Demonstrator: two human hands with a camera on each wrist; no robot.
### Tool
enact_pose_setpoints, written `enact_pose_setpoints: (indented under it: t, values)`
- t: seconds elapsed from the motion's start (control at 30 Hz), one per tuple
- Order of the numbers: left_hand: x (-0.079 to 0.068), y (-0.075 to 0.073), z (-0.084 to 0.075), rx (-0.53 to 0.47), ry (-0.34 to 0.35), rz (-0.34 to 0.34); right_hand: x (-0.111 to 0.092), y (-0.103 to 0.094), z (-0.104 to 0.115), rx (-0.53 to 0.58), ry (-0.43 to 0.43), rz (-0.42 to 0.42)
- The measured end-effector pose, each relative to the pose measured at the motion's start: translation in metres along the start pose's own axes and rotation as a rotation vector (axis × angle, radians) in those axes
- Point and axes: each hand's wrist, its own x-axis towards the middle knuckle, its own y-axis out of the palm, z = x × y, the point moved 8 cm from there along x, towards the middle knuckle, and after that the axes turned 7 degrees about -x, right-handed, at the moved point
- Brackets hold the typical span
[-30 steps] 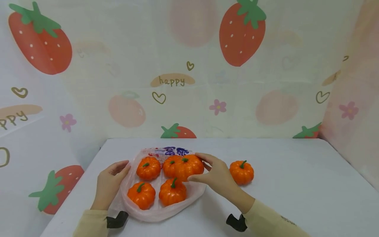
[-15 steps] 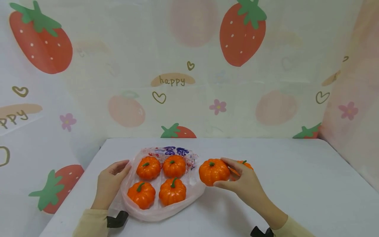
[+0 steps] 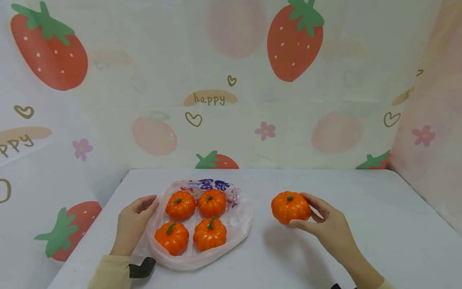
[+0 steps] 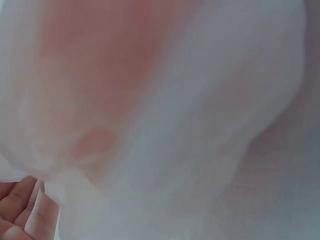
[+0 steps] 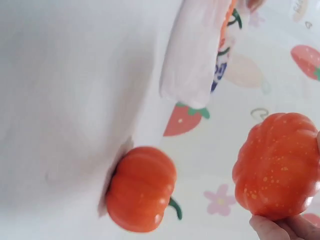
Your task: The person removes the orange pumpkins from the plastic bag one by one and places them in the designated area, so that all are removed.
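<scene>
In the head view, my right hand [image 3: 332,224] holds a small orange toy pumpkin [image 3: 290,208] with a green stem, its fingers behind and thumb in front, raised over the table. A second pumpkin [image 5: 141,190] stands on the table in the right wrist view; the held one hides it in the head view. My left hand [image 3: 133,224] pinches the left rim of a pale pink plastic bag [image 3: 195,261]. Several pumpkins sit inside the open bag, among them a front one [image 3: 210,234] and a back one [image 3: 212,203]. Bag film fills most of the left wrist view.
A white table [image 3: 361,224] carries everything. Behind it hangs a curtain [image 3: 296,104] printed with strawberries, hearts and flowers. Blue and red print marks the bag's far side. A black strap [image 3: 142,268] is at the left wrist.
My right hand has carried the pumpkin rightward out of the area over the bag, now in front of the pumpkin on the table. The left hand and bag have stayed put.
</scene>
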Motion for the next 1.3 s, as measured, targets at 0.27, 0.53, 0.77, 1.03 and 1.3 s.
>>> enact_pose_setpoints:
  t: [0.27, 0.53, 0.77, 1.03, 1.3]
  values:
    - [0.001, 0.0, 0.0, 0.007, 0.013, -0.003, 0.002, -0.026, -0.023, -0.037, 0.073, -0.055]
    - [0.001, 0.001, 0.002, -0.007, 0.004, -0.003, 0.005, -0.049, -0.041, -0.042, 0.112, -0.12]
    - [0.002, 0.002, 0.004, -0.007, -0.004, 0.001, 0.011, -0.063, -0.064, -0.023, 0.193, -0.112]
    - [0.002, 0.002, 0.002, 0.005, 0.018, -0.011, 0.022, -0.075, -0.089, -0.055, 0.228, -0.116]
    - [0.003, 0.001, 0.004, 0.007, 0.028, -0.022, 0.027, -0.079, -0.11, -0.025, 0.276, -0.016]
